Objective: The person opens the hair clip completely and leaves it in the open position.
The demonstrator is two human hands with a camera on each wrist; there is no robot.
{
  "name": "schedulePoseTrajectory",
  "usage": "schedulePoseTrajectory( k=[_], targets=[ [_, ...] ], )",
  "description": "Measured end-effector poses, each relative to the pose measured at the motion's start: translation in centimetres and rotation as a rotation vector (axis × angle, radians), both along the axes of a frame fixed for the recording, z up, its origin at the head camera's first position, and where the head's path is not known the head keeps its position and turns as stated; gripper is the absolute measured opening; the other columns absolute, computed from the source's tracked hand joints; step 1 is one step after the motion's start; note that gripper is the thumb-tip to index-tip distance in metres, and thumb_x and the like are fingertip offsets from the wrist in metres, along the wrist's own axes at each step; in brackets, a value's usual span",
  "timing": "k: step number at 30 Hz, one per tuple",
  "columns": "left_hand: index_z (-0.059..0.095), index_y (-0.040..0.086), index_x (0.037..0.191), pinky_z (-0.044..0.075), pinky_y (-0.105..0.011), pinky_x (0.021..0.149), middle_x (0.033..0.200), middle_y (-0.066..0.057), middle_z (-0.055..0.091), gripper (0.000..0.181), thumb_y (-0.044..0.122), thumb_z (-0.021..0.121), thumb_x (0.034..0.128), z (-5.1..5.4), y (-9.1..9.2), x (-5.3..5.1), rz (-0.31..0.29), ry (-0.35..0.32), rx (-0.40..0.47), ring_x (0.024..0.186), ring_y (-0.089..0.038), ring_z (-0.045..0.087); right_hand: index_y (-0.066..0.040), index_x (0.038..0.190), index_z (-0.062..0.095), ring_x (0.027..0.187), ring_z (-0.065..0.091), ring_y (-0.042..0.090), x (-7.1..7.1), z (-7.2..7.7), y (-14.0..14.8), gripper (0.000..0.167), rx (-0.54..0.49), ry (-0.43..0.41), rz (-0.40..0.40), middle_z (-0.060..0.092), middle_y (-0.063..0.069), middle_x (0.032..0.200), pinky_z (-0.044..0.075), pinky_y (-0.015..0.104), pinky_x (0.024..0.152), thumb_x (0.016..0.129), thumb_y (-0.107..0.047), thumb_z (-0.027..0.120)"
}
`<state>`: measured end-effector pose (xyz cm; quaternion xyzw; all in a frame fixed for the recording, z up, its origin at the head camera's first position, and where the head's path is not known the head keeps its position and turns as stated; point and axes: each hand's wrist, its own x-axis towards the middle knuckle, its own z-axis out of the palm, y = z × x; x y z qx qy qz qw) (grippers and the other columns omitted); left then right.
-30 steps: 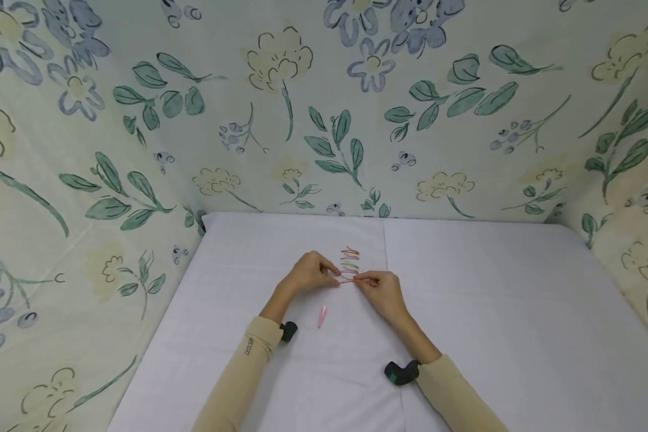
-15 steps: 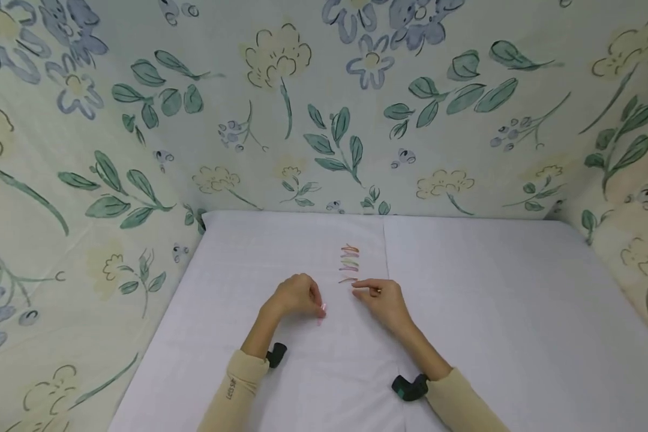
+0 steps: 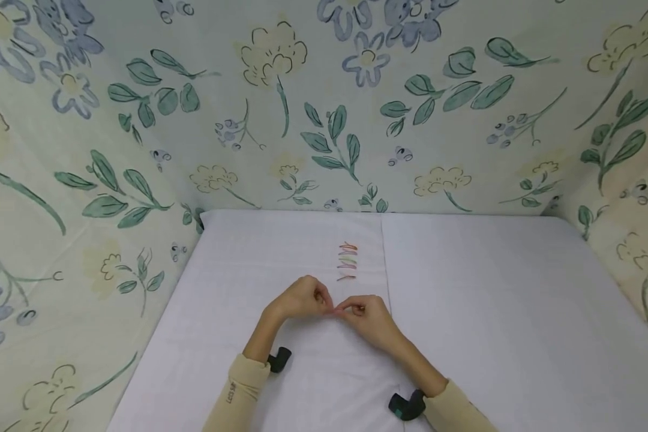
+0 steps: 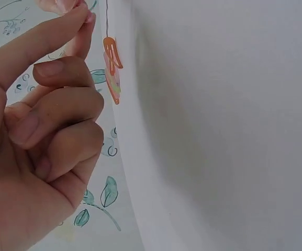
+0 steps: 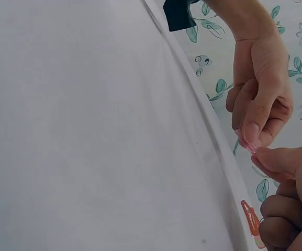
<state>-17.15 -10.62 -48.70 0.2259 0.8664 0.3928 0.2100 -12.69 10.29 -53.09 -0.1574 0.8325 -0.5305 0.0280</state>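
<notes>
Between both hands, just above the white table, is a pink snap hair clip (image 5: 239, 135), mostly covered by fingertips. My left hand (image 3: 305, 298) pinches one end between thumb and forefinger. The other end lies in the thumb-and-forefinger pinch of my right hand (image 3: 371, 321), whose remaining fingers are curled in. Past the hands, several snap clips form a column on the cloth, with an orange clip (image 3: 348, 246) at the far end and a brownish-orange clip (image 3: 347, 278) nearest. From the left wrist, an orange clip (image 4: 111, 49) shows beside the fingers.
A white cloth (image 3: 491, 312) with creases covers the table. Floral fabric (image 3: 281, 108) hangs behind it and at both sides. Dark wrist cameras, one by the left cuff (image 3: 279, 360) and one by the right cuff (image 3: 407, 406), stick out beneath the forearms.
Both hands have let go of the brownish-orange clip, now lying at the column's near end. My left hand has picked up the pink clip, and my right hand has come to it.
</notes>
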Motion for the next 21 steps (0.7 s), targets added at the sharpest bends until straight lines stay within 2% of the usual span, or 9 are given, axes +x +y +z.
schedulePoseTrajectory(
  k=[5, 11, 13, 16, 19, 21],
  targets=[
    [0.079, 0.008, 0.079, 0.035, -0.020, 0.054, 0.062, 0.006, 0.058, 0.008, 0.008, 0.080, 0.0875, 0.0, -0.5, 0.0, 0.029, -0.003, 0.034, 0.057, -0.006, 0.044, -0.020, 0.088, 0.082, 0.049, 0.025, 0.001, -0.3, 0.3, 0.5, 0.005, -0.019, -0.040, -0.064, 0.030, -0.008, 0.053, 0.025, 0.018, 0.048, 0.092, -0.021, 0.080],
    [0.078, 0.007, 0.083, 0.039, -0.021, 0.059, 0.072, 0.002, 0.065, 0.012, 0.017, 0.079, 0.0905, 0.1, -0.6, -0.2, 0.113, 0.020, 0.113, 0.065, -0.009, 0.049, -0.016, 0.090, 0.082, 0.049, 0.027, 0.000, -0.4, 0.7, 1.0, 0.008, -0.055, -0.079, -0.107, 0.035, -0.005, 0.057, 0.025, 0.019, 0.049, 0.094, -0.023, 0.078],
    [0.078, 0.006, 0.084, 0.041, -0.022, 0.060, 0.076, -0.002, 0.069, 0.014, 0.018, 0.078, 0.0918, 0.1, -0.5, -0.2, 0.110, 0.027, 0.133, 0.067, -0.009, 0.051, -0.016, 0.093, 0.081, 0.050, 0.026, -0.001, -0.5, 0.8, 1.1, 0.006, -0.070, -0.046, -0.131, 0.035, -0.005, 0.058, 0.025, 0.019, 0.050, 0.093, -0.022, 0.079],
    [0.077, 0.004, 0.087, 0.046, -0.022, 0.066, 0.086, -0.009, 0.076, 0.014, 0.015, 0.074, 0.0941, 0.2, -0.5, -0.2, 0.094, 0.010, 0.164, 0.072, -0.009, 0.056, -0.016, 0.099, 0.081, 0.052, 0.026, -0.002, -0.5, 0.7, 1.2, 0.009, -0.091, 0.054, -0.135, 0.034, -0.005, 0.060, 0.026, 0.018, 0.051, 0.091, -0.020, 0.081],
    [0.077, 0.001, 0.090, 0.050, -0.023, 0.075, 0.096, -0.015, 0.078, 0.014, 0.012, 0.070, 0.0963, 0.3, -0.5, -0.3, 0.080, -0.020, 0.208, 0.080, -0.009, 0.062, -0.013, 0.107, 0.080, 0.054, 0.027, -0.002, -0.6, 0.7, 1.4, 0.019, -0.120, 0.209, -0.108, 0.034, -0.005, 0.060, 0.027, 0.017, 0.050, 0.088, -0.014, 0.083],
    [0.077, 0.000, 0.092, 0.050, -0.025, 0.079, 0.099, -0.018, 0.077, 0.015, 0.012, 0.069, 0.0972, 0.3, -0.6, -0.4, 0.071, -0.044, 0.236, 0.084, -0.010, 0.063, -0.010, 0.107, 0.081, 0.056, 0.027, -0.002, -0.8, 0.6, 1.5, 0.020, -0.130, 0.312, -0.080, 0.034, -0.004, 0.060, 0.026, 0.017, 0.050, 0.087, -0.010, 0.083]
  ],
)
